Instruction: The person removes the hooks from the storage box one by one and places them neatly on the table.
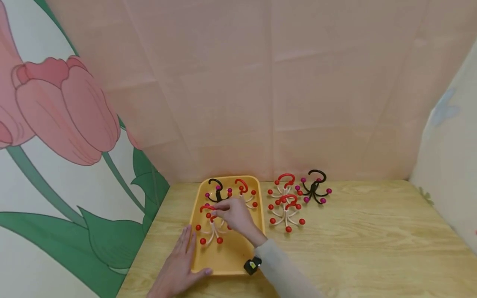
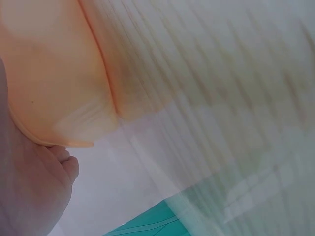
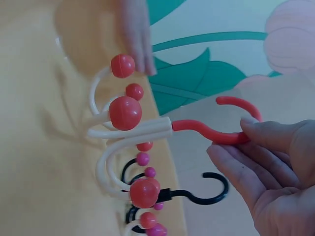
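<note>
My right hand [image 1: 236, 213] pinches the red curved top of a white-armed claw hook [image 1: 213, 227] with red ball tips, inside the left part of the yellow tray [image 1: 231, 258]. In the right wrist view, thumb and fingers hold the red hook end, the white stem [image 3: 147, 129] pointing away from the hand. My left hand [image 1: 177, 267] rests along the tray's left side, fingers straight, thumb at the front rim. Behind the held hook, a black claw hook [image 1: 218, 194] with magenta balls and another red-and-white claw hook [image 1: 241, 198] stand in the tray.
Right of the tray, two red-and-white claw hooks [image 1: 286, 215] stand one before the other on the wooden table [image 1: 357, 244]. A black claw hook [image 1: 314, 189] with magenta balls is beside them. A pink cloth [image 1: 298, 91] hangs behind; a tulip-printed panel [image 1: 56, 107] borders the left.
</note>
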`<action>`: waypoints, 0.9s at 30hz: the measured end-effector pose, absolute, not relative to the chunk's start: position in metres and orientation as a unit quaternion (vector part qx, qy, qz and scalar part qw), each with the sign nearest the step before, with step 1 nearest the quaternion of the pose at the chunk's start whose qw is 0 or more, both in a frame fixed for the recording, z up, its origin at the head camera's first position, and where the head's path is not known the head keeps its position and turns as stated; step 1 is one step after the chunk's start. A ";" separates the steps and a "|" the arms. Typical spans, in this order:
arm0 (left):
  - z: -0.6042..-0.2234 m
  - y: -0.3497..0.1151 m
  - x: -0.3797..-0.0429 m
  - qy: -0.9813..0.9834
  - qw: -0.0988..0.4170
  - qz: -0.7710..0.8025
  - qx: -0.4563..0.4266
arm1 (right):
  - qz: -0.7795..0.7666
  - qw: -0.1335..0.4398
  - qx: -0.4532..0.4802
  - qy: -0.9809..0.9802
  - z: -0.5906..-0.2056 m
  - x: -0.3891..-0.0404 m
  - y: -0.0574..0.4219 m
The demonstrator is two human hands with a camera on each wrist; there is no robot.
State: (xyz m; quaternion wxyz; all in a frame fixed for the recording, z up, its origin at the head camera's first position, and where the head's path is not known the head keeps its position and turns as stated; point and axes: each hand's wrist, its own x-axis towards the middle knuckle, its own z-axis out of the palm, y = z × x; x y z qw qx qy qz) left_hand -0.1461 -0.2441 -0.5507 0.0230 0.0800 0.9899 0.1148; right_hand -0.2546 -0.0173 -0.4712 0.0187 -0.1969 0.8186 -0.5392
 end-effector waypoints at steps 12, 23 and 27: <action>-0.551 -0.243 -0.143 0.990 0.034 0.119 0.074 | -0.597 0.029 -0.197 0.777 -0.446 -0.245 0.007; -0.550 -0.244 -0.144 0.991 0.026 0.109 0.076 | -0.633 0.018 -0.176 0.753 -0.416 -0.232 0.035; -0.549 -0.243 -0.144 0.990 0.023 0.110 0.080 | -0.625 0.015 -0.171 0.761 -0.406 -0.228 0.048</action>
